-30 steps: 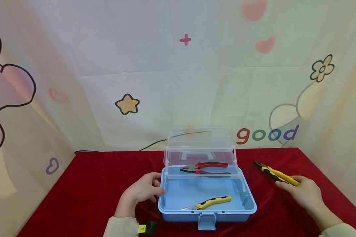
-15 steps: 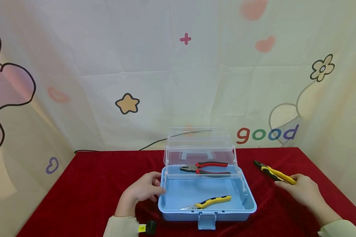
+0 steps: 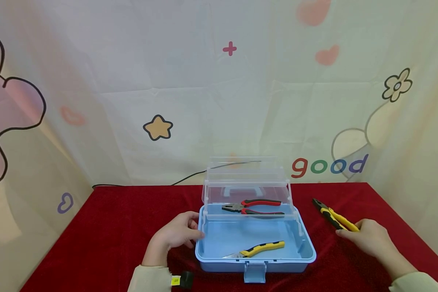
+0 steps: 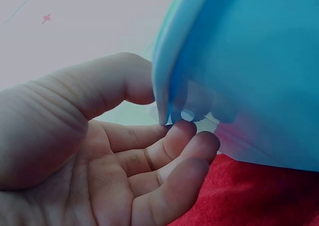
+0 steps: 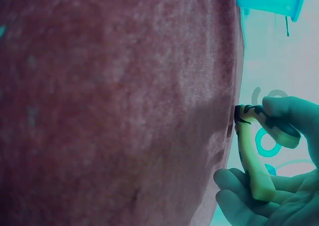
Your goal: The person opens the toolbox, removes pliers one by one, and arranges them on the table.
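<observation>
A blue toolbox [image 3: 219, 267] stands with its clear lid raised at the back. My left hand [image 3: 175, 233] grips its left rim, thumb over the edge; in the left wrist view the thumb touches the rim [image 4: 164, 71] and the curled fingers lie by the outer wall. Right of the box, my right hand [image 3: 372, 239] holds yellow-and-black pliers [image 3: 332, 219] by the handles, their dark jaws pointing away to the upper left. The right wrist view shows the handles [image 5: 251, 161] spread between thumb and fingers. Contact between the jaws and the cloth cannot be told.
Inside the toolbox, yellow-handled pliers [image 3: 264, 245] lie near the front wall. Red-and-black pliers [image 3: 260, 202] lie toward its back, on or behind the clear tray [image 3: 277, 217]. A latch [image 3: 254, 272] hangs at the front. Red cloth [image 3: 113, 235] covers the table; a printed curtain [image 3: 190, 101] stands behind.
My right hand has shifted slightly left and nearer, swinging the pliers' handle ends the same way while the jaws stay nearly in place. My left hand and the toolbox have not moved.
</observation>
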Tool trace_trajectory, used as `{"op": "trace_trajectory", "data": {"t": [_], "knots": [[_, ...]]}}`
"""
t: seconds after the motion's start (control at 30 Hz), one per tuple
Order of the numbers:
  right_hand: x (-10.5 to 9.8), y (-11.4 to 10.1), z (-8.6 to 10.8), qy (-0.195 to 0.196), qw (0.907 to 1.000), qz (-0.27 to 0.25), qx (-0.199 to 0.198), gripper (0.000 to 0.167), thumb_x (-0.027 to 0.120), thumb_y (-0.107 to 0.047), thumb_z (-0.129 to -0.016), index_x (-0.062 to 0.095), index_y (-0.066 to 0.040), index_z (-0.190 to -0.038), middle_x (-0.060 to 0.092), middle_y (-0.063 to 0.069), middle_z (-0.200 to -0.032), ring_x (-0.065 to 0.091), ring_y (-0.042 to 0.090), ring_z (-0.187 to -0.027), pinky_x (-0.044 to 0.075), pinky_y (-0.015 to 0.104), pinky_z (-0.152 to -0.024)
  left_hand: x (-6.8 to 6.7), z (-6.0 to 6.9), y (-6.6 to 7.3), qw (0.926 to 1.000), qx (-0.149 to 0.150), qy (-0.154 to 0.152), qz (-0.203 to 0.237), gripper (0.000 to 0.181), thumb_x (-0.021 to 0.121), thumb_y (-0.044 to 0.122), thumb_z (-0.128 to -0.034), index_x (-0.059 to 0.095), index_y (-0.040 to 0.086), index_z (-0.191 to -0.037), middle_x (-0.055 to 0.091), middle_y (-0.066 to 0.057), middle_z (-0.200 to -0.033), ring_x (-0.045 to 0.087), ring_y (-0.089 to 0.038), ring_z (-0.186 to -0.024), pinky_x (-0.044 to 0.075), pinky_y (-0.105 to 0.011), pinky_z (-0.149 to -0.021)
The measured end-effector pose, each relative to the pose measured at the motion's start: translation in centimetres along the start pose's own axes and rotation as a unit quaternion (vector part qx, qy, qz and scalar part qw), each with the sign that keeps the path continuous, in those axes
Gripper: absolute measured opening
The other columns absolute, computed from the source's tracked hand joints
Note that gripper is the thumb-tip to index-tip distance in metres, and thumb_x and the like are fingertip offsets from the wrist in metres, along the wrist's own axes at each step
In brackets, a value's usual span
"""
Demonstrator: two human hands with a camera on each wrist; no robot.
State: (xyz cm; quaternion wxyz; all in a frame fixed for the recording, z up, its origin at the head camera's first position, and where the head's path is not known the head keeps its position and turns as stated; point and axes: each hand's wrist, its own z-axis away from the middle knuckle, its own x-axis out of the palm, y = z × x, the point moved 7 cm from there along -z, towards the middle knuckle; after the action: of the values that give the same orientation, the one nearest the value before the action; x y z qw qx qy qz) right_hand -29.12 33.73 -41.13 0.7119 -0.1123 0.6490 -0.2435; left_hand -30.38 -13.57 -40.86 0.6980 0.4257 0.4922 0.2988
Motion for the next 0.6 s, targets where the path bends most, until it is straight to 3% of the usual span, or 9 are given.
{"op": "trace_trajectory", "data": {"t": [0.3, 0.6], "knots": [[0.6, 0.0, 0.0, -0.018, 0.9998, 0.007, 0.006, 0.046, 0.073, -0.048, -0.073, 0.059, -0.004, -0.07, 0.046, 0.002, -0.058, 0.043, 0.016, -0.056, 0.033, 0.024, -0.05, 0.0, -0.1, -0.1, 1.0, -0.003, 0.001, -0.006, 0.061, 0.073, 0.011, -0.0765, 0.047, -0.004, -0.129, 0.058, -0.01, -0.084, 0.06, -0.019, -0.071, 0.058, -0.036, -0.061], [1.4, 0.2, -0.1, -0.042, 0.9988, 0.02, 0.016, 0.049, 0.076, -0.05, -0.07, 0.056, -0.004, -0.072, 0.052, 0.004, -0.059, 0.045, 0.016, -0.055, 0.036, 0.024, -0.052, 0.0, -0.1, -0.3, 1.0, -0.007, -0.004, -0.004, 0.061, 0.073, 0.012, -0.0767, 0.047, -0.003, -0.13, 0.058, -0.01, -0.085, 0.06, -0.02, -0.073, 0.058, -0.035, -0.061]]}}
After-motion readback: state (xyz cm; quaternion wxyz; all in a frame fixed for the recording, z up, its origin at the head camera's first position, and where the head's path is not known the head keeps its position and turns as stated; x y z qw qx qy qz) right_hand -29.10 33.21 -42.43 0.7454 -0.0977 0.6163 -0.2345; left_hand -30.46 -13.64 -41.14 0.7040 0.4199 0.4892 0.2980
